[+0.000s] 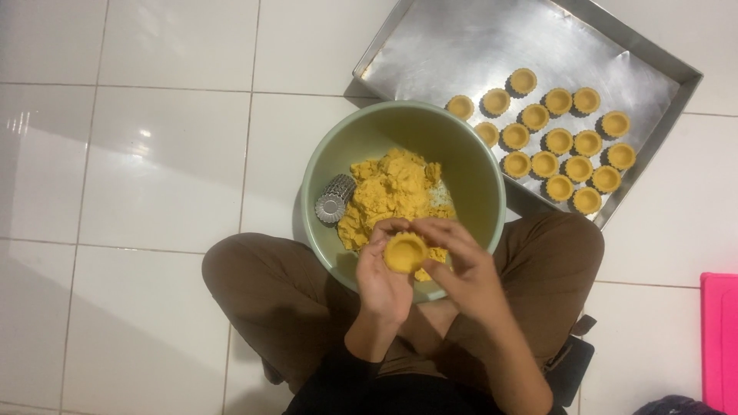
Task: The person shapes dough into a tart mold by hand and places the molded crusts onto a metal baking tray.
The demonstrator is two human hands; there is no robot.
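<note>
Both hands over the green bowl's (323,154) 6 o'clock rim. Left hand (380,280) cups a small dough tart shell (405,252); right hand (461,269) fingers pinch its rim. Risk: uneven thumb pressure could tear the thin wall. The mold under the shell is hidden. Spare fluted tin (334,200) lies at 9 o'clock; baking tray (430,54) at 1 o'clock is cut off.

**Much of the scene lies out of sight**

The metal tray (430,54) runs off the far edge, its far corner cut away. A pink object (720,338) is clipped at the right. The small mould under the dough cup (405,252) is hidden by the fingers. The dough lump (392,192) covers part of the bowl (469,165) floor.
</note>
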